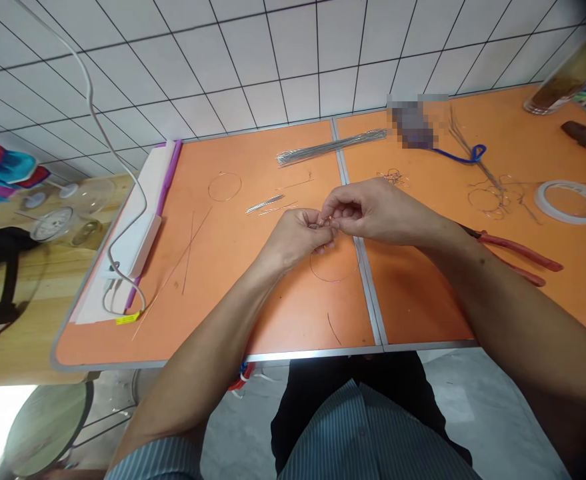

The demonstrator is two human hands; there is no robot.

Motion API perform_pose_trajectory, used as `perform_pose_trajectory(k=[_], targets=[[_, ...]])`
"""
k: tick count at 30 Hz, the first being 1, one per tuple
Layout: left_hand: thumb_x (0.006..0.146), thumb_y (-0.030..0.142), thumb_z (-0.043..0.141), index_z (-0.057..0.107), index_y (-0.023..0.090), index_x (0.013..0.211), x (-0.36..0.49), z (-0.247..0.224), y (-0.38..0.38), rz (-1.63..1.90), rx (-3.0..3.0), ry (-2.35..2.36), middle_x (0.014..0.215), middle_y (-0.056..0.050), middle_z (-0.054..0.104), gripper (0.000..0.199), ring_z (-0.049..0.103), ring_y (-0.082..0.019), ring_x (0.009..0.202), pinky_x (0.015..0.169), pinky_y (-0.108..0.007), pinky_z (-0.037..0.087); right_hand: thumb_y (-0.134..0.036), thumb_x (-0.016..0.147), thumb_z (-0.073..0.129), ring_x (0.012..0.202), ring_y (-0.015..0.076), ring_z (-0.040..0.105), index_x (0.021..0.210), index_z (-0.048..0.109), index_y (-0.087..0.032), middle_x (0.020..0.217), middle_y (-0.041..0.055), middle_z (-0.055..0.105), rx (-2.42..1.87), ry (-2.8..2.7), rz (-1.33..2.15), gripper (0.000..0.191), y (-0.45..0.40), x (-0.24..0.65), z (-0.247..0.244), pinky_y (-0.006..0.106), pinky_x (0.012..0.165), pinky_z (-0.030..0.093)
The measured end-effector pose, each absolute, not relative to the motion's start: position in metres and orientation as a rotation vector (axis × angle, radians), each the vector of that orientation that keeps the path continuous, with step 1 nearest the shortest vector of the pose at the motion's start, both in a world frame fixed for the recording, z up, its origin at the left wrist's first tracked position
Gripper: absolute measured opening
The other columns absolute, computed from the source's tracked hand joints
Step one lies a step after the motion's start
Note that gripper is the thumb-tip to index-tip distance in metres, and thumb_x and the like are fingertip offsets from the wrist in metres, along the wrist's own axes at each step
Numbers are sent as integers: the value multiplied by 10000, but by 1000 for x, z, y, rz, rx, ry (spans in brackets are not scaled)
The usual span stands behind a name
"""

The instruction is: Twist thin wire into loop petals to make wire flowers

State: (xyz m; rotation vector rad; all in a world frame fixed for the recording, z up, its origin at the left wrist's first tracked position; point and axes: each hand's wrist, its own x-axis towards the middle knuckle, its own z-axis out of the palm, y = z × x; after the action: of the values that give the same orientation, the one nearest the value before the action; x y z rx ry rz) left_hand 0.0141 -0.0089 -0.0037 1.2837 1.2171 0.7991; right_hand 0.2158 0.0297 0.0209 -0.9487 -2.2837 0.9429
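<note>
Both hands meet over the orange table, fingertips pinched close together. My left hand (300, 233) is closed on a thin wire ring (333, 281), whose loop hangs below the fingers. Closed at the same spot, my right hand (365, 210) pinches the ring's wire from the other side; the exact joint is hidden by the fingers. Left of the hands lie another wire ring (225, 187) and a small bunch of short wires (265, 203). Red-handled pliers (517, 250) rest beneath my right forearm, partly covered by it.
The orange folding table (283, 320) has a metal seam down its middle. Farther back lies a bundle of straight wires (333, 147). On the right are a roll of white tape (571, 202) and tangled wire scraps (497, 197). A white power strip (135, 247) with its cable sits at left.
</note>
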Motion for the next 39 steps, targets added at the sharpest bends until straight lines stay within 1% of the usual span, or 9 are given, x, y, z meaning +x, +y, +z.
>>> perform_pose_trajectory(k=[6, 10, 16, 21, 27, 31, 34, 36, 39], targets=[[756, 195, 785, 706, 168, 697, 14, -4, -8, 858, 1214, 1171, 639, -12, 693, 102, 557, -86, 558, 569, -228, 444, -193, 908, 733, 726, 158, 622, 999, 831, -210, 813, 7, 750, -969, -2219, 967, 135, 27, 215, 25, 309, 661, 421], [727, 175, 783, 724, 168, 693, 10, -2, -5, 938, 1096, 1112, 653, -2, 697, 68, 541, -65, 539, 550, -207, 434, -291, 945, 764, 794, 186, 675, 1045, 818, -221, 866, 24, 776, -972, -2101, 991, 133, 27, 215, 25, 323, 695, 489], [750, 259, 856, 718, 174, 717, 5, -1, 0, 1076, 956, 1065, 679, 0, 700, 165, 553, -58, 540, 544, -191, 449, -193, 847, 802, 793, 210, 708, 1098, 815, -256, 883, 18, 795, -1009, -2090, 978, 259, 30, 215, 19, 350, 694, 529], [773, 263, 849, 707, 177, 722, 6, 0, -2, 1079, 1037, 1097, 702, -2, 711, 173, 561, -62, 555, 551, -199, 441, -140, 841, 767, 739, 195, 669, 1059, 815, -248, 805, 2, 737, -1014, -2051, 898, 248, 29, 213, 15, 342, 670, 485], [796, 272, 847, 721, 177, 741, 8, 0, -4, 1071, 1125, 1132, 717, -9, 729, 168, 591, -77, 578, 588, -214, 467, -144, 846, 767, 745, 195, 671, 1052, 806, -237, 818, 8, 726, -1042, -2011, 930, 229, 28, 211, 16, 349, 676, 499], [810, 244, 819, 719, 177, 735, 7, -2, -3, 1107, 1115, 1104, 696, -5, 717, 142, 587, -79, 583, 599, -215, 467, -279, 914, 833, 789, 196, 690, 1027, 803, -224, 863, 37, 758, -987, -1887, 1134, 129, 29, 212, 19, 345, 714, 550], [807, 250, 832, 716, 181, 751, 6, -3, -2, 1153, 1038, 1054, 713, 1, 717, 146, 580, -73, 589, 593, -208, 456, -492, 1014, 774, 775, 185, 700, 1030, 785, -211, 927, 78, 791, -929, -1692, 1381, 281, 33, 216, 19, 345, 709, 589], [803, 269, 853, 706, 182, 761, 5, -3, -2, 1180, 981, 1010, 727, 6, 715, 176, 580, -67, 596, 589, -201, 452, -505, 967, 835, 763, 178, 702, 1009, 776, -211, 917, 72, 781, -940, -1612, 1422, 303, 37, 216, 15, 334, 696, 593], [784, 306, 886, 692, 187, 779, 5, -3, -1, 1206, 908, 991, 735, 15, 707, 228, 589, -65, 609, 584, -193, 456, -394, 834, 954, 746, 170, 683, 994, 783, -222, 869, 28, 745, -943, -1650, 1389, 291, 39, 211, 5, 329, 698, 587]])
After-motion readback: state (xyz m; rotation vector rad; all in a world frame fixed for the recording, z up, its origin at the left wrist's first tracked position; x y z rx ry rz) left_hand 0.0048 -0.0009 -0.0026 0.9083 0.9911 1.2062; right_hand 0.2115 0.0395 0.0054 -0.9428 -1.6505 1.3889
